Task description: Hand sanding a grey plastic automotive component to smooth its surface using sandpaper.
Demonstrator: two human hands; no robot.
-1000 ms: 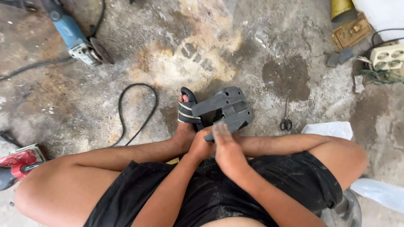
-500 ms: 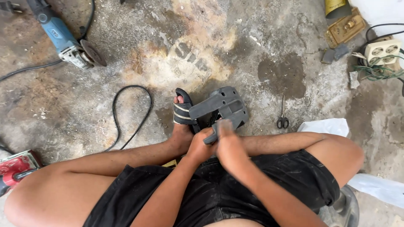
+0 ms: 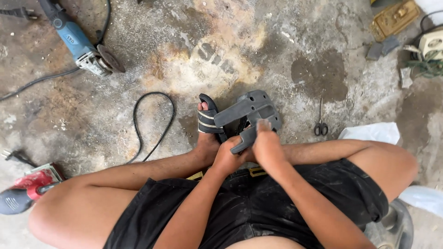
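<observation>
I sit low with my knees spread over a stained concrete floor. A dark grey plastic part, flat with raised edges, rests against my sandalled foot. My left hand grips the part's near lower end. My right hand presses on the part just beside it, fingers closed over its edge. Whether a small tool sits in the right hand is hidden.
A blue angle grinder lies at the upper left with its cord. A black cable loop lies left of my foot. Small scissors lie right of the part. A red power tool is at the left edge, a white socket strip upper right.
The view has shifted slightly. My hands stay on the grey part, the right hand now a little further up its edge.
</observation>
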